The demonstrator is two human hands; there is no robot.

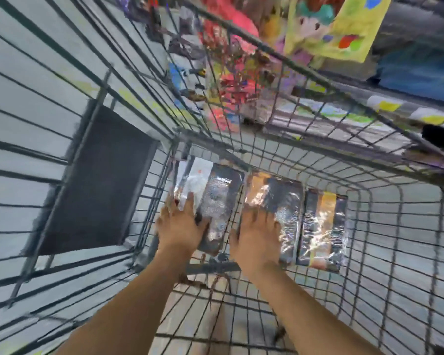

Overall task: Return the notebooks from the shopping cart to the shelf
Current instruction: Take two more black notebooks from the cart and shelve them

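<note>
Three dark, plastic-wrapped notebooks lie side by side on the floor of the wire shopping cart (369,226). My left hand (181,226) rests flat, fingers spread, on the left notebook (221,198), which has a white packet beside it. My right hand (258,234) lies spread on the middle notebook (285,198). The right notebook (323,226) lies untouched. Neither hand is closed around a notebook. The picture is blurred by motion.
A dark flap (98,180) hangs on the cart's left wall. Beyond the cart's far rim stand store shelves (395,108) with colourful goods, a yellow picture book (344,26) and blue items. Pale floor tiles show through the wires.
</note>
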